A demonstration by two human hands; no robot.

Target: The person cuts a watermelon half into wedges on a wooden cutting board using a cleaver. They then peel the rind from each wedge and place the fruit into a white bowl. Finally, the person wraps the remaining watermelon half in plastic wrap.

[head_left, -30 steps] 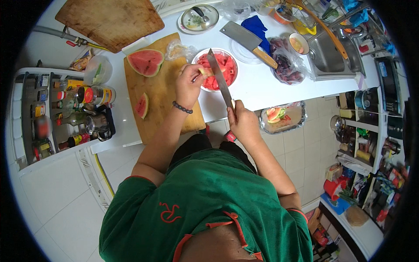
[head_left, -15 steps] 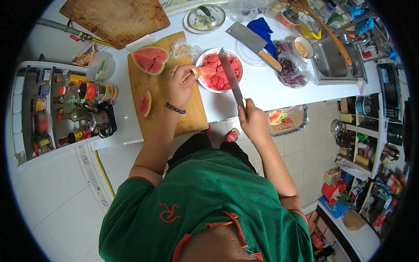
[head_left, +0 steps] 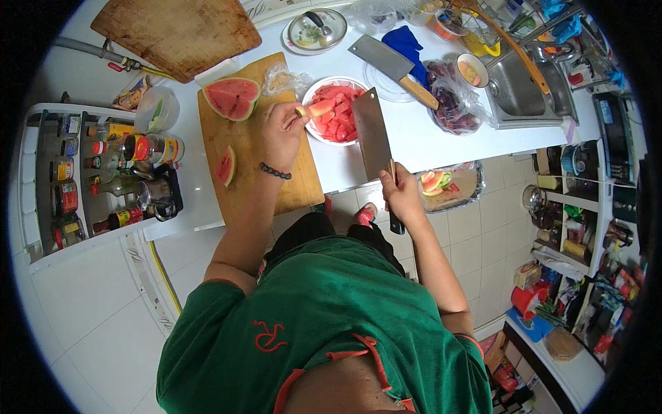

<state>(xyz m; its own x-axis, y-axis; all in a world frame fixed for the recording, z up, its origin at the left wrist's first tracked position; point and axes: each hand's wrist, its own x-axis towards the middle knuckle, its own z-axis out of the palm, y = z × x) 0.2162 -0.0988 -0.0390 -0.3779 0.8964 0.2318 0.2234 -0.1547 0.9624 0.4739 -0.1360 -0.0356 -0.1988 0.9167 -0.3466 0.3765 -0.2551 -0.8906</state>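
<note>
My left hand (head_left: 281, 130) pinches a thin slice of watermelon (head_left: 318, 108) by its rind end, and the slice reaches over the rim of a white bowl (head_left: 308, 129). Cut red watermelon chunks (head_left: 338, 119) fill the bowl. My right hand (head_left: 402, 194) grips the handle of a cleaver (head_left: 372, 134), whose broad blade stands beside the bowl's right side, flat face showing. On the wooden cutting board (head_left: 293, 186) under my left arm lie a large watermelon piece (head_left: 232, 98) and a smaller watermelon wedge (head_left: 226, 166).
A second cleaver (head_left: 389, 62) with a wooden handle rests behind, beside a blue cloth (head_left: 405, 47). Further right are bagged dark fruit (head_left: 455, 110) and a sink (head_left: 514, 90). A lined bin (head_left: 463, 195) holding rinds stands below the counter edge. A crumpled plastic bag (head_left: 279, 79) touches the board.
The cleaver has turned from nearly edge-on to broadside, and its blade has moved off the bowl to the right. My left hand, still holding the slice, has barely shifted.
</note>
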